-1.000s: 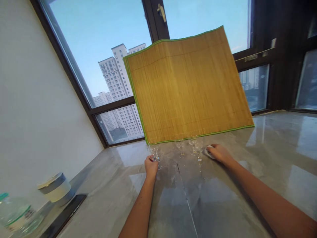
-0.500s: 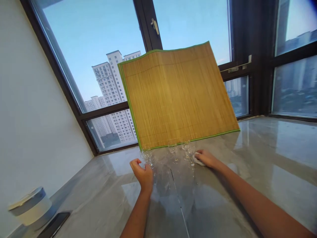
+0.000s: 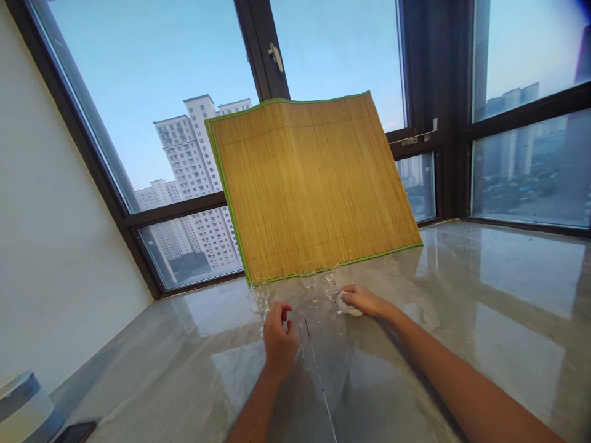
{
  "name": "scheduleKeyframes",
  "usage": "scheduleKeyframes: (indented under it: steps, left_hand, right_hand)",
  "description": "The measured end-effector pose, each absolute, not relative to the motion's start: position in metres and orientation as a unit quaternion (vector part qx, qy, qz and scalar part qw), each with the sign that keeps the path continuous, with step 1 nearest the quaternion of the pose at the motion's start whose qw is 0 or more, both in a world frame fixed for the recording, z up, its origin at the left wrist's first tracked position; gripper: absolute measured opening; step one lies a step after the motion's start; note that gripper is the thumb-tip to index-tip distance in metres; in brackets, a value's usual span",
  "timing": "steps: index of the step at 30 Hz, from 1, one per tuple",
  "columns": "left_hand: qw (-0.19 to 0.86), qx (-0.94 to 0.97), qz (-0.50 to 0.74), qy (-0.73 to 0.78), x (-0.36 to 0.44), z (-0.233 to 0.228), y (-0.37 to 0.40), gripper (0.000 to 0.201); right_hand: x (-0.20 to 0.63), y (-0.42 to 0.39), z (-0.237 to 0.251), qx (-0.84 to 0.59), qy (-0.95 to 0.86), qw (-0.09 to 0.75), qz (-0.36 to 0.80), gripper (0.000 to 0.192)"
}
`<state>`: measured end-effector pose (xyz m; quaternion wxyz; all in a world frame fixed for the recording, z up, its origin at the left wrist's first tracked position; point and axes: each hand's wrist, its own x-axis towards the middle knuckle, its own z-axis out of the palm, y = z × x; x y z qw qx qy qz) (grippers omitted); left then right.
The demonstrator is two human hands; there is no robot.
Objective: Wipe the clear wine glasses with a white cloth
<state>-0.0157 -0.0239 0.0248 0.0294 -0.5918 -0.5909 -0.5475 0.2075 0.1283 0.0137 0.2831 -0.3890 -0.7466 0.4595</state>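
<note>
A large window with dark brown frames [image 3: 180, 206] fills the back, and pale high-rise buildings [image 3: 198, 147] stand outside behind the glass. In front of it spreads the grey, polished, stone-patterned counter [image 3: 184, 381], which meets a plain white wall [image 3: 55, 215] at the left. A tan rectangular mat with green edging [image 3: 309, 184] stands upright, tilted, at the back of the counter, before the window (its upper edge is a little wavy).

The left hand [image 3: 280, 344] is above the counter, near its middle. Its fingers are half curled, with a narrow gap to the thumb, and I see nothing held between them. The right hand [image 3: 367, 301] has its fingers closed over a crumpled white cloth [image 3: 351, 307].

At the lower left corner, a white and grey-blue round container [image 3: 25, 406] is partly cut off, with a flat black phone [image 3: 76, 432] beside it.

Clear stemmed glasses stand below the mat: a left group [image 3: 261, 298] just beside the left hand (touching or not, I cannot tell), one middle glass [image 3: 309, 286], and a right group [image 3: 331, 284] next to the cloth. Their exact number is hard to count, because they overlap.
</note>
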Motion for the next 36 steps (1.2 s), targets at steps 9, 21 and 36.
scheduleKeyframes:
  steps: [9,21,36]
  left_hand:
    - [-0.003,-0.616,-0.526,-0.586,-0.011,0.021,-0.019,0.03]
    - [-0.042,-0.578,-0.612,-0.538,0.001,0.013,-0.016,0.059]
    - [0.16,-0.462,-0.699,-0.522,-0.026,0.049,-0.027,0.057]
  right_hand:
    - [0.192,0.117,0.009,-0.346,-0.753,0.262,0.495,0.009]
    - [0.146,0.069,0.012,-0.286,-0.798,0.256,0.465,0.013]
    - [0.147,0.063,0.017,-0.301,-0.808,0.294,0.412,0.019]
